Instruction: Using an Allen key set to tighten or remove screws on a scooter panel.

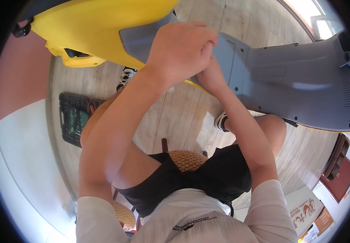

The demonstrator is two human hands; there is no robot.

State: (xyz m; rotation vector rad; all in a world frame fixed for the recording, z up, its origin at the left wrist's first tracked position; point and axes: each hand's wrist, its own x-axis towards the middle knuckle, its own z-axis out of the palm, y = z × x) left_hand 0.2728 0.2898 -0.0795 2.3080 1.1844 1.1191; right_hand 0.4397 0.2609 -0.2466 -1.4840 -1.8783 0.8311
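My left hand [179,50] is raised over the grey middle section of a yellow and grey scooter [256,69], its fingers curled closed. Against it, partly behind its fingers, is my right hand [212,76], also closed. The two hands touch each other at the fingers. Whatever lies between them, if anything, is hidden by the left hand. The yellow body panel [98,28] of the scooter stretches away to the left of my hands. To the right runs its grey front panel [296,77], with several dark fastener spots along its edges.
An open dark tool case [73,121] with tools in it lies on the wood-look floor [183,105], left of my leg. I sit on a woven stool [187,160]. A white wall [25,150] stands at left, and boxes [304,208] are at lower right.
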